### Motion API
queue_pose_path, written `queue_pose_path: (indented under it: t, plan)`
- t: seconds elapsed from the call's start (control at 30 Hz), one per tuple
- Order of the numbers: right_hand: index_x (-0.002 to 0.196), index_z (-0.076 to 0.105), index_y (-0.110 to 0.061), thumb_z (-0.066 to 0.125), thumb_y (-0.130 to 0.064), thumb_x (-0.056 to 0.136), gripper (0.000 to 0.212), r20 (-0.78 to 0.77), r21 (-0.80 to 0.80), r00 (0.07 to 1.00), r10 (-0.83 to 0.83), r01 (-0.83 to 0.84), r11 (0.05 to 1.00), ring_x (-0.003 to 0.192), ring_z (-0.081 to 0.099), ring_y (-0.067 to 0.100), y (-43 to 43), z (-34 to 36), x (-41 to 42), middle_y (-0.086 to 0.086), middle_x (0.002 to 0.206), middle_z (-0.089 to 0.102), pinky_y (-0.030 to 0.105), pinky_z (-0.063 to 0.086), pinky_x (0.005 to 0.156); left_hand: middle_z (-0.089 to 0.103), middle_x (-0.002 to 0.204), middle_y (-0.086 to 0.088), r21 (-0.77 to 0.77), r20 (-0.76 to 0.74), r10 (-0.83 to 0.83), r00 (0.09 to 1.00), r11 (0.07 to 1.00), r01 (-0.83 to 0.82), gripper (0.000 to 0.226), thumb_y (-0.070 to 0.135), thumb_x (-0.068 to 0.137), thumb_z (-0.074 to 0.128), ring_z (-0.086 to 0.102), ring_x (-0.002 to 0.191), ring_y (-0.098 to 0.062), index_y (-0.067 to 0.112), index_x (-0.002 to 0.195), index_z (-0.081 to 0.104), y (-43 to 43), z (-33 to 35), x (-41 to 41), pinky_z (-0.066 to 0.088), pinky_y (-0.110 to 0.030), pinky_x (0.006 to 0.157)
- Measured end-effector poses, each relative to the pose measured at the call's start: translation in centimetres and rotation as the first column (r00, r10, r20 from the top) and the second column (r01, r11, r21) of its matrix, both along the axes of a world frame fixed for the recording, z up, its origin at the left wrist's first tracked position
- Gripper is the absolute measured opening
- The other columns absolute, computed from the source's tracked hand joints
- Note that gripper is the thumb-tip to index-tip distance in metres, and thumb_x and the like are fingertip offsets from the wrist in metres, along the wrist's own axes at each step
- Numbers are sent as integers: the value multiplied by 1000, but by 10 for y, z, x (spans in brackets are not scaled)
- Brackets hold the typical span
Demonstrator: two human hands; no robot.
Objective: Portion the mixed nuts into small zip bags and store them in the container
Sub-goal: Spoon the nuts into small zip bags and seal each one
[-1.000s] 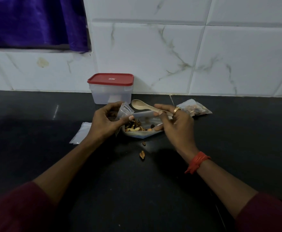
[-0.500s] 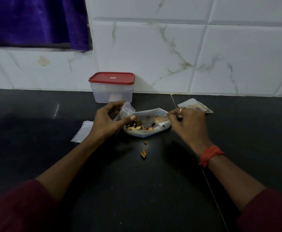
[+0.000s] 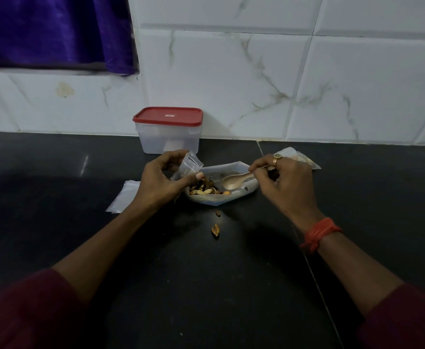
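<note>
Two-handed over black bench (image 3: 231, 285): pinching small clear zip bag (image 3: 190, 163) in left hand (image 3: 161, 182), gripping pale spoon (image 3: 234, 181) in right hand (image 3: 287, 182), resting its bowl in wide clear pouch (image 3: 221, 199), aiming leftward at mixed nuts (image 3: 203, 188) heaped just beside left hand.

I can read no words or numbers anywhere in front of me. The only mark I see is a small pale rectangular label (image 3: 169, 115) in the middle of the red lid (image 3: 153, 117) on the clear container (image 3: 156, 142). Its lettering is too small and blurred for me to make out.
</note>
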State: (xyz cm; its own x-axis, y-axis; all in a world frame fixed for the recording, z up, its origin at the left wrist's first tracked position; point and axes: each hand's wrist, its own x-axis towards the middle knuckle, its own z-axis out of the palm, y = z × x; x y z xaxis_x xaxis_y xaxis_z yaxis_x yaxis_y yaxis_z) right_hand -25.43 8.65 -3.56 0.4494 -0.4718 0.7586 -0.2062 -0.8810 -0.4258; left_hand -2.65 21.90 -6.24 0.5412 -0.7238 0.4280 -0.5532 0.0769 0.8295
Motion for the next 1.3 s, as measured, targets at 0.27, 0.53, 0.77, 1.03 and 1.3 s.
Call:
queue_pose_path:
  t: [0.27,0.53,0.77,1.03,1.3]
  plan:
    - [96,72,-12,49,-19,92,24,-288,-280,949,129,-212,936,60,47,9,-12,9,-10,3,82,58,34,52,58,62,122,9,-5,-6,-5,1000,1000,5,62,31,75,83,59,106,1,22,132,60,0,0,0,48,-8,76]
    - [111,73,-13,52,-9,94,27,-258,-187,945,202,-254,949,74,65,20,-14,-10,0,5,96,65,40,55,68,62,124,10,-11,-12,-9,1000,1000,9,63,33,74,83,58,107,2,21,132,61,-1,0,0,48,-3,75]
    - [97,75,-15,55,-16,90,21,-186,-155,964,189,-219,963,68,61,19,-6,-10,2,3,82,64,40,52,66,61,118,16,-2,-29,-14,999,1000,14,64,37,73,82,58,105,4,24,131,60,-1,0,-1,48,-7,74]
    - [103,75,-15,57,-8,93,22,-89,-114,983,158,-167,979,73,65,19,-2,-12,7,4,89,68,38,54,68,63,121,10,-17,-29,-16,999,1000,16,62,37,73,82,60,109,-3,23,130,61,0,0,-1,51,-13,80]
    - [100,80,-15,59,-20,88,25,-49,-37,988,148,-150,988,67,61,3,14,-17,14,-3,84,73,16,52,67,61,114,20,-14,-26,-19,999,1000,19,63,43,70,80,59,103,6,27,128,61,1,1,-2,50,-7,75]
